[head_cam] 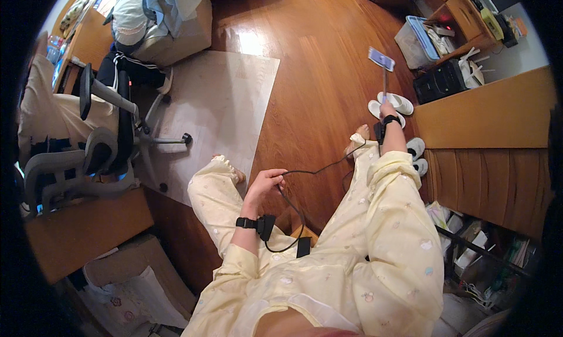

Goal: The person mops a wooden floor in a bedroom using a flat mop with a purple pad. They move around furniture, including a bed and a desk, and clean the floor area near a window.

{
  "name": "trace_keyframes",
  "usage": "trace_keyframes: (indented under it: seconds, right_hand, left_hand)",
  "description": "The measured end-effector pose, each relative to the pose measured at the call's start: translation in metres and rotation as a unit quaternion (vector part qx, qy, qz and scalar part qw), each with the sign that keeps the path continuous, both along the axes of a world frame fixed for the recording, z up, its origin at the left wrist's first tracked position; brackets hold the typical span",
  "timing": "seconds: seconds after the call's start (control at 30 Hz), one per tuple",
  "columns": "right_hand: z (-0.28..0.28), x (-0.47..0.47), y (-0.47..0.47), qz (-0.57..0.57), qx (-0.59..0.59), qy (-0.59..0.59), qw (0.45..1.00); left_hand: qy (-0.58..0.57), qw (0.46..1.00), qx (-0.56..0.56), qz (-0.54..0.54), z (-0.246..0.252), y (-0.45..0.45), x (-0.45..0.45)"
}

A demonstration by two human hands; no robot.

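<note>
My right hand (387,109) grips the handle of a small long-handled tool with a flat, pale rectangular head (381,59), whose exact kind I cannot tell. It is held out over the wood floor, above a pair of white slippers (399,104). In front of my lap, my left hand (267,181) pinches a black cable (308,172) between thumb and fingers. The cable runs from a black device strapped on my left wrist (266,227) towards my right wrist, which also wears a black strap (391,119).
At the left, a person in dark striped trousers sits by an office chair (107,93) on a pale floor mat (211,99). Right of me are a lidded plastic bin (415,42), a black case (437,82), a wooden panel (484,112) and grey slippers (415,148).
</note>
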State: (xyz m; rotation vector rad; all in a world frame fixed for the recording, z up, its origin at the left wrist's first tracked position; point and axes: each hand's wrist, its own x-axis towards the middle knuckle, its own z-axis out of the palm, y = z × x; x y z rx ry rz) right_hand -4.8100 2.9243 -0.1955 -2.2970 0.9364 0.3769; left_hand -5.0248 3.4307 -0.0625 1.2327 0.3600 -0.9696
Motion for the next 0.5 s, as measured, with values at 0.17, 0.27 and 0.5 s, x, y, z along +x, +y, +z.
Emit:
trace_keyframes:
  seconds: [0.17,0.27,0.5]
  right_hand:
    - [0.024,-0.031,-0.037,-0.049,0.082,0.011,0.995]
    - [0.052,-0.061,-0.005,0.016,0.14,-0.005,0.99]
    - [0.08,-0.126,0.104,0.353,-0.145,0.019,0.924]
  left_hand:
    - [-0.023,1.0,0.013,0.001,0.007,-0.012,0.007]
    - [-0.029,0.999,0.004,-0.018,0.008,-0.02,0.013]
    - [-0.023,0.999,0.002,-0.034,0.001,-0.021,0.012]
